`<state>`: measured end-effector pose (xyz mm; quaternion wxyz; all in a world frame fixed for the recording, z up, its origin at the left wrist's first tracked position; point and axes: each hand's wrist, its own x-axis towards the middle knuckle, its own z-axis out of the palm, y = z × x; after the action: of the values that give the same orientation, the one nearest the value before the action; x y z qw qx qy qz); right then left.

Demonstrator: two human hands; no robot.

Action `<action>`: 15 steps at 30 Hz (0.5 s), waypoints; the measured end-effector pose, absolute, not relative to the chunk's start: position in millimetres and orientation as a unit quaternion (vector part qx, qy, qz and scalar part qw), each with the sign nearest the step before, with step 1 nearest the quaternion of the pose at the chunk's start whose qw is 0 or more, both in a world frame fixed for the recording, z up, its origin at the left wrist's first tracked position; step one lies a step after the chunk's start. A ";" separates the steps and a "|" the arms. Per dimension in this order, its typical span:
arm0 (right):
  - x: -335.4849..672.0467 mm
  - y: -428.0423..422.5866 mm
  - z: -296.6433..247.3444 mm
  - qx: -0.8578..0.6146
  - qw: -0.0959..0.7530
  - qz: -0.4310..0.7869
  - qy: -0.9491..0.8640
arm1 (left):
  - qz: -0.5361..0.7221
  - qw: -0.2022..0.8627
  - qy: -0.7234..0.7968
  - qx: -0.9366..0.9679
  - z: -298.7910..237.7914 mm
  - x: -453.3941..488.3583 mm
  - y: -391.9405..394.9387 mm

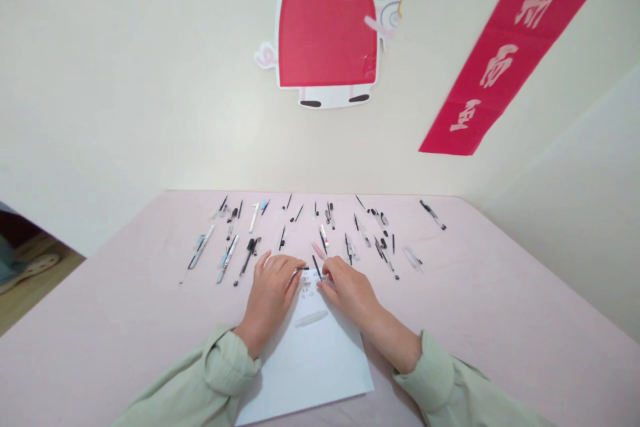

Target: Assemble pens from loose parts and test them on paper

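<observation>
My left hand (273,285) is closed in a pinch at the top of a sheet of white paper (320,373), fingertips on a small black-ended pen part (303,269). Opposite it, my right hand (350,288) grips a thin dark pen refill (317,265) between thumb and fingers, tilted over the paper's top edge. Small dark scribbles (305,290) show on the paper between the hands. Below them a clear pen barrel (311,319) lies on the sheet. A pink pen part (319,251) lies just beyond my right fingertips.
Several taken-apart pens lie in rows across the pink table (475,320). Among them are a black pen (433,215) at the far right and a white pen (201,247) at left. The wall behind bears a cartoon cutout (327,33) and a red banner (500,67).
</observation>
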<state>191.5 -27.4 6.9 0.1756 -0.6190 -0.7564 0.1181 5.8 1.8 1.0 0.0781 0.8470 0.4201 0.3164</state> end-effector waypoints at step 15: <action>196.0 -27.7 6.1 -0.659 0.129 0.085 -0.736 | 0.314 0.073 0.424 0.846 -2.3 3.6 3.6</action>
<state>196.0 -27.7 6.1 0.1288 -0.6591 -0.7361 0.0849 3.6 3.6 -2.3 0.0733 0.8464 0.4239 0.3138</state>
